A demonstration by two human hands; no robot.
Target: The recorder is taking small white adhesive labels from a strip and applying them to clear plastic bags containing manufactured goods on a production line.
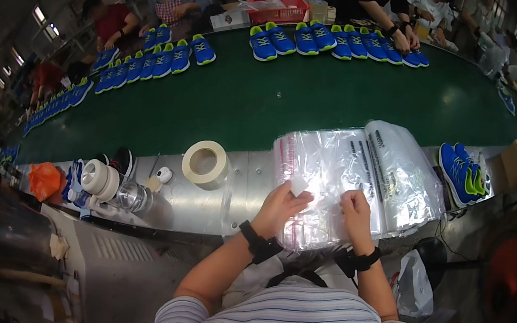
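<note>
A stack of clear plastic bags (343, 166) lies on the metal ledge (233, 204) in front of me. My left hand (280, 205) pinches a small white paper piece (299, 185) over the near part of the stack. My right hand (356, 212) rests on the top bag, its fingers bent at the bag's near edge. A second pile of clear bags (404, 174) with dark print lies to the right, overlapping the first. Both wrists wear black bands.
A roll of beige tape (205, 163) stands left of the bags, with smaller tape rolls (99, 178) and a clear cup (131, 196) farther left. A pair of blue shoes (461, 173) sits right. Blue shoes (343, 42) line the green conveyor (293, 94); other people work behind it.
</note>
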